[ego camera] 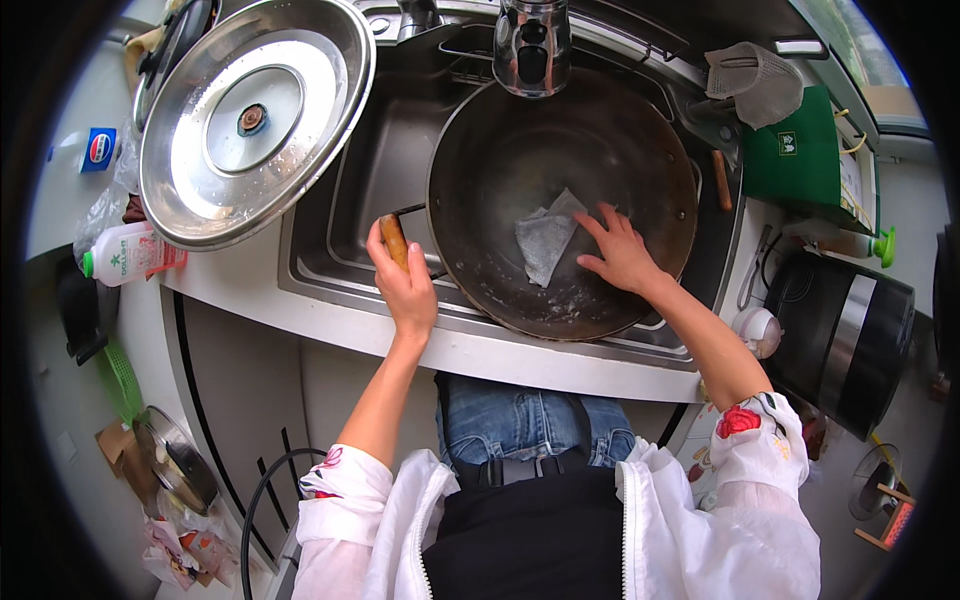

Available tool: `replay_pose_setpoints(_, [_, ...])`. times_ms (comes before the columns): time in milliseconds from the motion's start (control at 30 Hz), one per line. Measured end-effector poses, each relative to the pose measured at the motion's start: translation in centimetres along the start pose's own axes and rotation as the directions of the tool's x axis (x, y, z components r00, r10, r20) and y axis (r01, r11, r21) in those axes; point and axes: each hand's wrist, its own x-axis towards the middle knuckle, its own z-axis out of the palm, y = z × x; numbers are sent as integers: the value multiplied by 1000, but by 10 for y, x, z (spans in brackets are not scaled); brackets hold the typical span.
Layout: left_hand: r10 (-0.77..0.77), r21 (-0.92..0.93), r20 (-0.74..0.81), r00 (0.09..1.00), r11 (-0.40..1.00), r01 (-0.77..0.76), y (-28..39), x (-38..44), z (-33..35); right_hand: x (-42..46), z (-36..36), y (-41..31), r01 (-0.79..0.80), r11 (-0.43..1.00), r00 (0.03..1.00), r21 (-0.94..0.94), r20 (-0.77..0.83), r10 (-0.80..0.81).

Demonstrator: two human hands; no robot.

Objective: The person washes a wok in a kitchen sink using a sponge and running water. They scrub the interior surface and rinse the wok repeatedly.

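A large dark wok rests over the right side of the metal sink. My left hand is closed around its wooden side handle, thumb upward. Inside the wok lies a crumpled, wet, whitish mesh cloth. Just right of the cloth is my right hand, palm down with fingers spread. Its index fingertip meets the cloth's right edge; whether it presses there I cannot tell. Small whitish flecks and water dot the wok's near inner wall. The chrome faucet hangs above the wok's far rim.
A big steel lid leans at the left, above a pinkish bottle with a green cap. The right counter holds a green paper bag, a spray bottle and a black appliance. Another mesh cloth hangs behind the sink.
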Motion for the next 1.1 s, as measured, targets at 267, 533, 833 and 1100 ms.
replay_pose_setpoints(267, [0,48,-43,999,999,2,-4,2,2,45,37,-40,161,965,987,206,-52,-154])
replay_pose_setpoints(533, [22,101,-90,996,995,-13,-12,1,4,145,-3,-27,10,948,647,319,-725,237])
replay_pose_setpoints(833, [-2,98,-94,996,995,11,-8,1,6,158,49,-147,323,628,801,708,-558,217])
replay_pose_setpoints(1100, [-15,18,-98,995,1000,17,4,-1,7,-6,39,-55,205,844,904,496,234,-357])
